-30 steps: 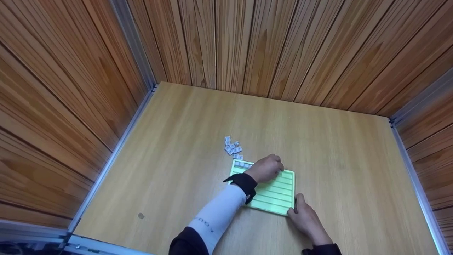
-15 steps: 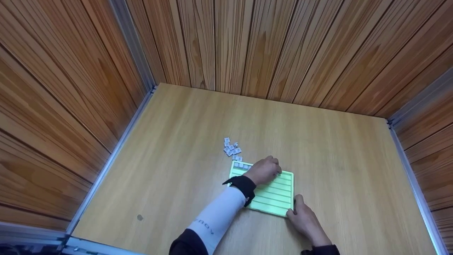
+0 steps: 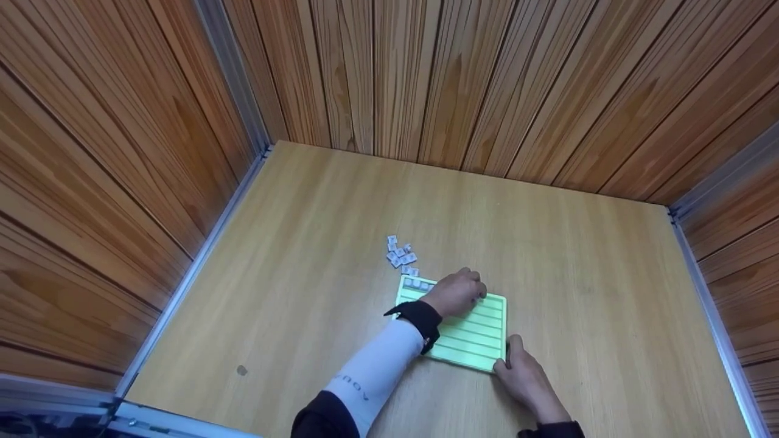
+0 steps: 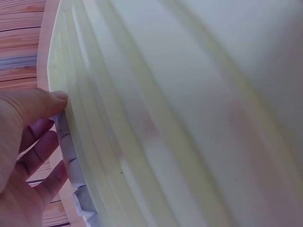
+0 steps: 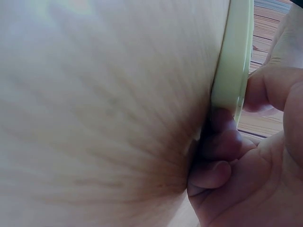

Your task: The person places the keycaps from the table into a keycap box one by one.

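A pale green tray (image 3: 468, 340) with long parallel ridges lies on the table. Along its far slot runs a row of small light grey blocks (image 3: 416, 283), like keycaps. My left hand (image 3: 455, 293) reaches over the tray to this slot. In the left wrist view its thumb (image 4: 57, 96) and a finger pinch the end block (image 4: 61, 124), partly hidden; the other fingers bend behind the row. My right hand (image 3: 527, 376) grips the tray's near right corner, thumb over the rim (image 5: 241, 80) and fingers curled against its outer side.
Several loose grey blocks (image 3: 398, 250) lie scattered just beyond the tray's far left corner. Wood-panelled walls (image 3: 462, 79) and metal rails (image 3: 201, 261) bound the wooden table (image 3: 316, 255). A dark spot (image 3: 242, 370) marks the table at left.
Both hands and the tray keep nearly the same place. The whole head view shifts very slightly; the row and the loose blocks look the same.
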`<move>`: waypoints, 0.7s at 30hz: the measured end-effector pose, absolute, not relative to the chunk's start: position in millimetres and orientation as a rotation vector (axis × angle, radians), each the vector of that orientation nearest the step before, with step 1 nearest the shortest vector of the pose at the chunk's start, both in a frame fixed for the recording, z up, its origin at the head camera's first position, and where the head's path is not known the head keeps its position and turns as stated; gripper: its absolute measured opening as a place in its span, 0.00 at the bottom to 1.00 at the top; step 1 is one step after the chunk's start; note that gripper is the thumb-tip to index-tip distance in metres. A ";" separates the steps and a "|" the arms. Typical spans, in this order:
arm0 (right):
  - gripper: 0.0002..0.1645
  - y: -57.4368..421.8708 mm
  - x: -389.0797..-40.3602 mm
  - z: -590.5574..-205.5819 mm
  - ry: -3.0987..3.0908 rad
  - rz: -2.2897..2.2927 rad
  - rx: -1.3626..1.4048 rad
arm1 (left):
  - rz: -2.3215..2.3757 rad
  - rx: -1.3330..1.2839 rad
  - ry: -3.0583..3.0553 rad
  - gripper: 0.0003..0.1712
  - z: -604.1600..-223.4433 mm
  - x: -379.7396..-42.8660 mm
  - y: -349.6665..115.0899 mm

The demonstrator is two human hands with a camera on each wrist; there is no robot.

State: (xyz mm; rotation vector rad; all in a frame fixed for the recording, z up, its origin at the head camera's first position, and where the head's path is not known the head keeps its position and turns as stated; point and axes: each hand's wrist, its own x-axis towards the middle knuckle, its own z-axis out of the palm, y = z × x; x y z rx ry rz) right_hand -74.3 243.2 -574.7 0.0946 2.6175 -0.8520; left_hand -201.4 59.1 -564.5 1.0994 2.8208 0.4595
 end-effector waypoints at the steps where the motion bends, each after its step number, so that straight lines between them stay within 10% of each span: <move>1: 0.20 243.3 -74.3 -574.7 2.616 -0.852 0.098 | 0.456 1.103 2.823 0.15 -564.5 -201.5 59.2; 21: 0.18 243.3 -72.8 -573.8 2.635 -0.879 0.053 | 0.579 1.043 2.776 0.13 -557.1 -203.2 40.6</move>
